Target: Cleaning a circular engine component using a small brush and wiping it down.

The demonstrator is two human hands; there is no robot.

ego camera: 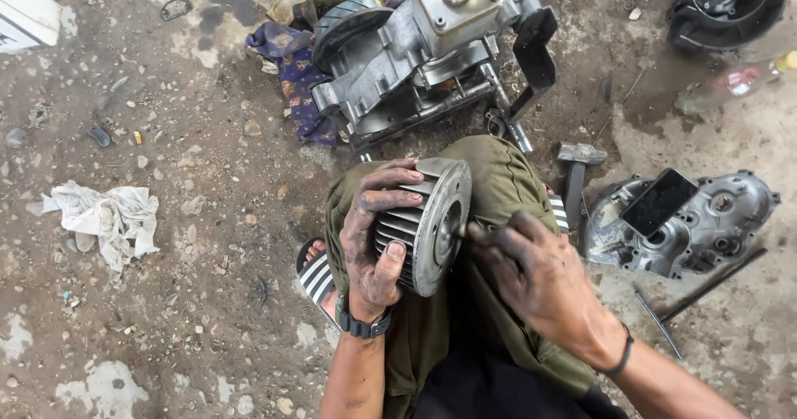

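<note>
— What lies over on the left?

— A crumpled white rag (106, 218) on the dirt floor (207, 319), well apart from the hands.

— And the left hand?

— The left hand (375, 235) is wrapped round a finned metal cylinder (419, 224), fingers curled over the top of the fins and thumb pressed against the lower fins (a firm, closed grasp). The cylinder rests on the person's knee, its round flange facing right.

— The right one?

— The right hand (531, 274) is just beside that flange, fingers loosely bent, fingertips touching the flange face near its bore. Whether it pinches anything small, I cannot tell.

— Above them?

— An engine casing (432, 50) sits on the ground beyond the knee, partly on a purple cloth (295, 75).

— Further right?

— A hammer (577, 174) stands beside the knee, then a grey crankcase cover (706, 220) with a dark phone (660, 202) lying on it.
</note>
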